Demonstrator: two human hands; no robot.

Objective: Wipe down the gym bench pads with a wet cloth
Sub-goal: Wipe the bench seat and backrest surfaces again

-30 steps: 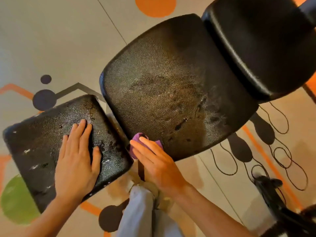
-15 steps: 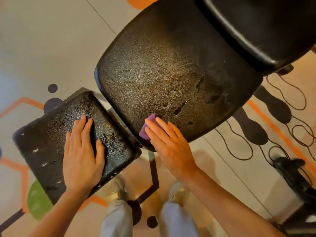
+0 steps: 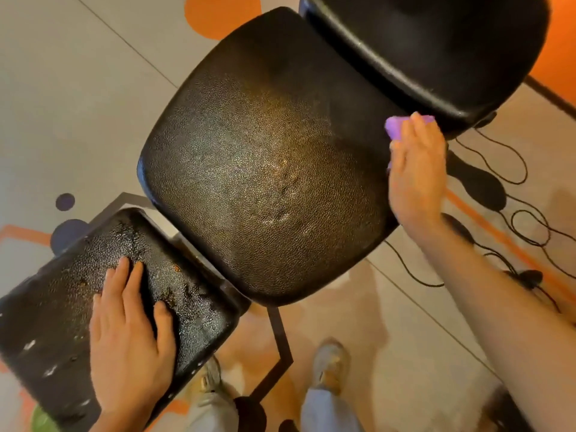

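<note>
A large black textured seat pad fills the middle, glistening wet. My right hand lies over its far right edge and presses a purple cloth, which shows only past my fingertips, near the gap to the dark back pad at the upper right. A smaller black pad with water drops and white scuffs sits at the lower left. My left hand rests flat on it, fingers spread, holding nothing.
The floor is pale with orange and dark painted shapes. Black cables loop on the floor to the right. A black frame bar runs under the seat. My two shoes stand below the pads.
My right hand has swept the purple cloth from the seat pad's near edge along its right side to the far right corner. The left hand stays on the small pad.
</note>
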